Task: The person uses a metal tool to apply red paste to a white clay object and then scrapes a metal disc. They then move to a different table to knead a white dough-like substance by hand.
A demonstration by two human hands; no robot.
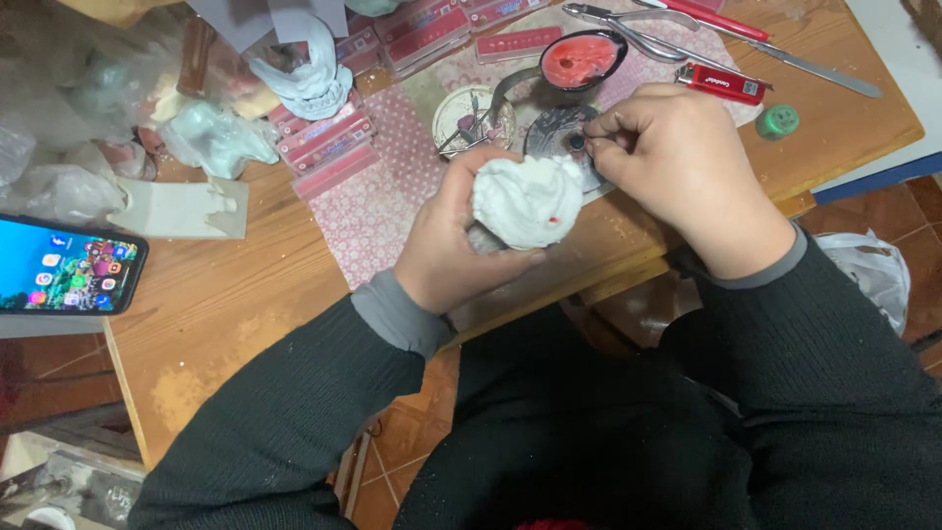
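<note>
Head camera looks down on a wooden table (226,294) crowded with dental-lab clutter, and most of what could go wrong comes from that crowding. A phone (64,267) lies at the left edge, overhanging slightly; an elbow nudge could tip it off. The left hand (451,245) is wrapped tight around a white plaster cast (527,199), held just above the table's near edge, so a slackened hold could drop it to the tiled floor. The right hand (677,162) has thumb and forefinger pinched together on what seems to be a small dark tool (577,141), though the fingers mostly hide it, just beside the cast. A slip there could chip the plaster or knock the red bowl (582,59).
</note>
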